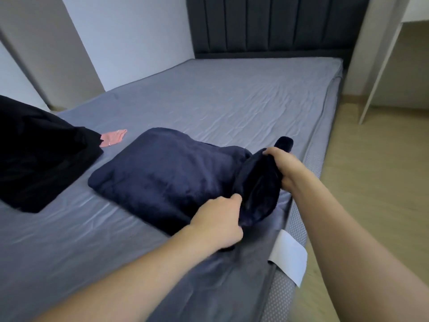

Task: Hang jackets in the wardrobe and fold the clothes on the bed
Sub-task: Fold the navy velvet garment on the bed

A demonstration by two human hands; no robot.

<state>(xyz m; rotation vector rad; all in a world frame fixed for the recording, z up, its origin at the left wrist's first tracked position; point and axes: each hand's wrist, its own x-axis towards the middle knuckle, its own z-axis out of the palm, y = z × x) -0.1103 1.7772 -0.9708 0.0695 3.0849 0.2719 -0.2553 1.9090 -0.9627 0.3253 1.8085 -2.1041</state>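
Observation:
A navy fleece garment (162, 173) lies partly folded near the right edge of the bed (232, 96). Its near end is bunched up and raised off the sheet. My left hand (220, 219) grips the lower edge of that bunched end. My right hand (285, 166) grips its upper edge, close to the mattress side. A black garment (39, 154) lies spread flat at the left of the bed. A small pink piece of cloth (113, 137) peeks out beside the black garment.
The grey sheet is wrinkled, with bare room toward the dark padded headboard (274, 26). A white tag (290, 259) hangs from the mattress side. Wooden floor (376, 182) runs along the right, with a white furniture leg (380, 63) beyond.

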